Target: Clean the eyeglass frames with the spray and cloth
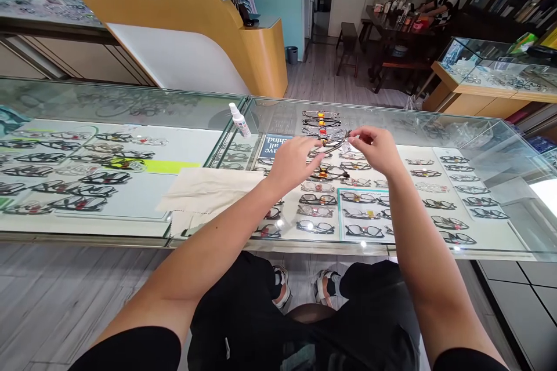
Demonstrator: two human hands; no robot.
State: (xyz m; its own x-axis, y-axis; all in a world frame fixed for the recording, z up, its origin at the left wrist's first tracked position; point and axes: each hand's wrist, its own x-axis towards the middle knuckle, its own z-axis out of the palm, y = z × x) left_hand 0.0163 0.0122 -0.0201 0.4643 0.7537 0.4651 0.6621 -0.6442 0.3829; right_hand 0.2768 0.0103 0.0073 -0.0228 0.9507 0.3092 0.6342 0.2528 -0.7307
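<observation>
A pair of eyeglasses (335,139) with a small tag is held just above the glass display counter (217,156). My right hand (375,148) pinches it at its right end. At the other end, the fingertips of my left hand (296,159) close around the frame's left side, though their exact contact is hard to make out. Just beyond lies a short column of other eyeglasses (321,115) with orange and red tabs. Nearer to me is a dark-framed pair (326,174), below my hands.
A cream cloth (209,188) lies on the counter left of my left arm, with a white spray bottle (239,120) standing behind it. Rows of eyeglasses (317,226) fill the display. Beyond are a cashier desk (261,52) with a person behind it, and another person at a table.
</observation>
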